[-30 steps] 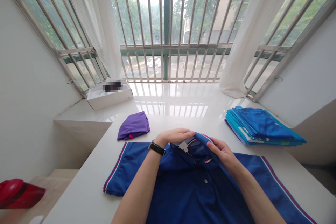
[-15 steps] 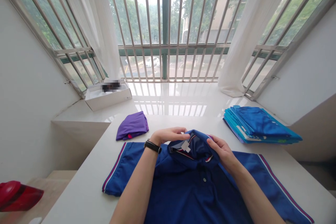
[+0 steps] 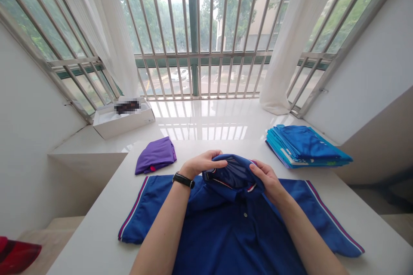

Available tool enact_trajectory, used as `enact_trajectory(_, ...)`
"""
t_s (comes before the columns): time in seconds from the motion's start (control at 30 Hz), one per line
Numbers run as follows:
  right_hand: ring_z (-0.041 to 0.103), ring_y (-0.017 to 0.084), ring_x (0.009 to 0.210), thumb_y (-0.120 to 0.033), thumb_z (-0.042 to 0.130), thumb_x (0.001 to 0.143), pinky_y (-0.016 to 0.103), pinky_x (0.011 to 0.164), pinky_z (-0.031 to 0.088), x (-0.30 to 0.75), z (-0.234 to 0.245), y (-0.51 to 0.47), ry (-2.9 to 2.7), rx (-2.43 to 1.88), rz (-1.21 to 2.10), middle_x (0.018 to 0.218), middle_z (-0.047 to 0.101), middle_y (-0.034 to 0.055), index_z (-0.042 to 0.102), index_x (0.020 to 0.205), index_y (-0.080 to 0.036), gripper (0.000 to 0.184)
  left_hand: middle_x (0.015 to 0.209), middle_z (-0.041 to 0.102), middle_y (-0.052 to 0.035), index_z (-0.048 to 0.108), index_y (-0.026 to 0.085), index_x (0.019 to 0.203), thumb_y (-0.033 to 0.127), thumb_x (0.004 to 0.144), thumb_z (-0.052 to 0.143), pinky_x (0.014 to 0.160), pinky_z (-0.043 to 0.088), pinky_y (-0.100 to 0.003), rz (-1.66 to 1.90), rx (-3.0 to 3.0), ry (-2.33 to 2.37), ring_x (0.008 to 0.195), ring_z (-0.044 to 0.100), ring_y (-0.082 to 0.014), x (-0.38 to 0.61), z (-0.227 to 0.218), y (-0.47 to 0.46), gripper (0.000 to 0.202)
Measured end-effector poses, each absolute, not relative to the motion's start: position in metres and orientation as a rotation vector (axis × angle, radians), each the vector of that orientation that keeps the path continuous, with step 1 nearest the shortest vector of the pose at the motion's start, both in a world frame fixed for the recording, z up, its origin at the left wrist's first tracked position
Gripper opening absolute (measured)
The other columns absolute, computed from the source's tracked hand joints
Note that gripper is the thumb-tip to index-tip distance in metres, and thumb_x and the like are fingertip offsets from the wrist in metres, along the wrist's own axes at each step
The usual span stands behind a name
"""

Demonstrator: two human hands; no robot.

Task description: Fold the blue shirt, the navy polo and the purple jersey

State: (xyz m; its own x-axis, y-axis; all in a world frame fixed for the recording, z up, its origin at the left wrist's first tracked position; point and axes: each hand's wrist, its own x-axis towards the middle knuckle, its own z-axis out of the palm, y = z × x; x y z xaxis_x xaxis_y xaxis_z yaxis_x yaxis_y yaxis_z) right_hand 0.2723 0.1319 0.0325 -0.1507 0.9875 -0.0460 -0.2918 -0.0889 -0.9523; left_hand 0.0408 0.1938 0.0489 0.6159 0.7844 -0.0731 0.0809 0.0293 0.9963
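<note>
**Q: What do the hands hold?**
A: Both hands grasp the collar (image 3: 234, 172) of a royal-blue polo shirt (image 3: 226, 232). The left hand (image 3: 201, 164) curves over the collar's left side, and its grip is narrow, with the fingertips on the fabric. The right hand (image 3: 267, 182) pinches the right side in a similarly narrow grip. A black-strapped wristwatch (image 3: 183, 180) sits on the left wrist.

**Q: Where does the shirt lie?**
A: It lies front up and flat on a white counter (image 3: 87, 245), directly before the wearer at 6 o'clock. The collar is raised into a folded peak between the hands. The placket buttons (image 3: 245, 215) run below it. The striped short sleeves spread to 8 o'clock (image 3: 145, 210) and 4 o'clock (image 3: 329, 219).

**Q: What lies about it?**
A: A folded purple garment (image 3: 155, 155) lies just beyond the left sleeve, at 11 o'clock from the collar. A stack of folded blue and turquoise garments (image 3: 305, 148) sits at 2 o'clock. Farther off at 11 o'clock, an open white box (image 3: 124, 122) rests on the glossy window sill (image 3: 200, 116), holding an item blurred beyond naming. A red object (image 3: 16, 255), cut off by the view's edge, appears at 8 o'clock below the counter's level.
</note>
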Motion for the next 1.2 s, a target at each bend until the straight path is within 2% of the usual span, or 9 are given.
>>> enact_trajectory(0.1,0.071,0.018,0.070,-0.045,0.077,0.077,0.023,0.066,0.056,0.274,0.033,0.132,-1.020,-0.943,1.496,0.080,0.077,0.0013,0.076,0.094,-0.023,0.028,0.066,0.049,0.0041,0.059,0.014,0.074,0.058,0.078,0.070,0.055,0.034,-0.021,0.654,1.434,0.737,0.060,0.044,-0.0078,0.039,0.049,0.197,0.046)
enact_trajectory(0.17,0.071,0.017,0.070,-0.044,0.077,0.077,0.023,0.066,0.056,0.275,0.033,0.132,-1.004,-0.936,1.499,0.080,0.077,0.0008,0.076,0.094,-0.023,0.027,0.065,0.049,0.0042,0.059,0.014,0.072,0.059,0.077,0.071,0.054,0.032,-0.020,0.682,1.378,0.734,0.058,0.043,-0.0070,0.038,0.048,0.199,0.047)
enact_trajectory(0.43,0.071,0.018,0.069,-0.043,0.077,0.076,0.024,0.064,0.056,0.277,0.034,0.132,-0.971,-0.949,1.500,0.078,0.077,0.0009,0.076,0.091,-0.023,0.026,0.067,0.062,0.0009,0.065,0.013,0.078,0.046,0.069,0.083,0.056,0.039,-0.020,0.756,1.075,0.680,0.056,0.055,-0.0079,0.043,0.041,0.202,0.039)
enact_trajectory(0.7,0.072,0.020,0.071,-0.041,0.075,0.073,0.026,0.065,0.057,0.282,0.030,0.136,-0.943,-0.964,1.524,0.081,0.078,0.0016,0.076,0.089,-0.022,0.025,0.062,0.056,0.0035,0.062,0.012,0.076,0.049,0.071,0.081,0.049,0.034,-0.018,0.789,1.172,0.684,0.052,0.048,-0.0048,0.045,0.043,0.203,0.042)
enact_trajectory(0.97,0.073,0.028,0.090,-0.038,0.067,0.073,0.036,0.079,0.060,0.286,0.028,0.136,-0.811,-0.981,1.642,0.087,0.079,0.0016,0.077,0.089,-0.024,0.023,0.070,0.061,0.0007,0.060,0.012,0.083,0.048,0.066,0.084,0.056,0.041,-0.019,0.734,1.253,0.705,0.060,0.056,-0.0081,0.047,0.046,0.200,0.046)
enact_trajectory(1.1,0.073,0.028,0.086,-0.047,0.069,0.078,0.037,0.079,0.059,0.285,0.032,0.137,-0.834,-1.045,1.732,0.088,0.079,0.0049,0.078,0.090,-0.020,0.031,0.068,0.060,0.0011,0.059,0.013,0.081,0.048,0.065,0.085,0.054,0.039,-0.019,0.721,1.306,0.764,0.059,0.056,-0.0083,0.052,0.048,0.198,0.046)
enact_trajectory(1.2,0.073,0.026,0.080,-0.046,0.072,0.079,0.034,0.075,0.058,0.282,0.034,0.137,-0.893,-1.071,1.728,0.088,0.079,0.0061,0.078,0.092,-0.018,0.031,0.067,0.059,0.0019,0.059,0.014,0.082,0.049,0.066,0.084,0.054,0.037,-0.020,0.714,1.333,0.781,0.058,0.054,-0.0081,0.056,0.048,0.198,0.046)
